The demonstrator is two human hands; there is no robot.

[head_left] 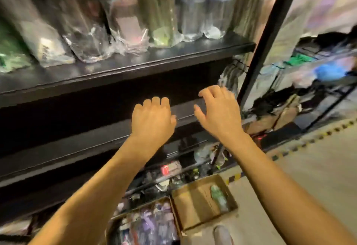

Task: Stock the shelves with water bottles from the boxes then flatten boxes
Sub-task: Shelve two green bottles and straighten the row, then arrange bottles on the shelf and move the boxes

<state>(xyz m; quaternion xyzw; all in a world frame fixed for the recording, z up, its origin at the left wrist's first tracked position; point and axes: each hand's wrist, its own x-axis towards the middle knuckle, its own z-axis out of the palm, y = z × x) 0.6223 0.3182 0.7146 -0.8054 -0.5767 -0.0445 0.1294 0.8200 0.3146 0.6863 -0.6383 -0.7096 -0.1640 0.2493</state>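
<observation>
Both my hands hover in front of a dark shelf unit and hold nothing. My left hand [152, 118] has its fingers loosely curled, knuckles toward the middle shelf [77, 144]. My right hand [218, 111] is spread with relaxed fingers, just right of the left one. On the upper shelf [135, 65] stand several plastic-wrapped bottles [160, 13], blurred by motion. Down on the floor an open cardboard box [201, 202] holds a single green bottle [219, 197] lying on its side. A second box [146, 223] to its left is filled with wrapped items.
A black upright post [268, 32] bounds the shelf unit on the right. Beyond it a wire rack [318, 82] carries mixed bagged goods. The floor [318, 177] has a yellow-black striped line. A shoe tip [222, 235] shows at the bottom edge. Lower shelves hold clutter.
</observation>
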